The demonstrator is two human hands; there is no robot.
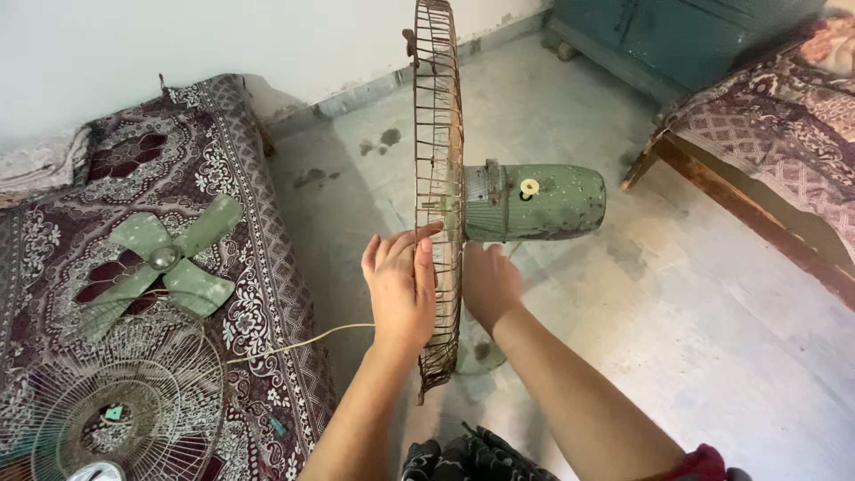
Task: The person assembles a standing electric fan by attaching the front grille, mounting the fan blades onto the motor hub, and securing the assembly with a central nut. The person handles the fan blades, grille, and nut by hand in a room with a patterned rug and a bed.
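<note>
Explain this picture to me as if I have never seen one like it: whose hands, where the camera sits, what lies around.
The camera sits on a person's head and looks down, so both bare arms are the wearer's own. The left hand lies flat against the front of a rusty wire fan guard; the right hand reaches behind it, below the green motor housing. Fingers look spread, not clenched. To the left, on a patterned cloth, lie the green fan blade and a second wire guard. A thin cord runs across the concrete floor.
</note>
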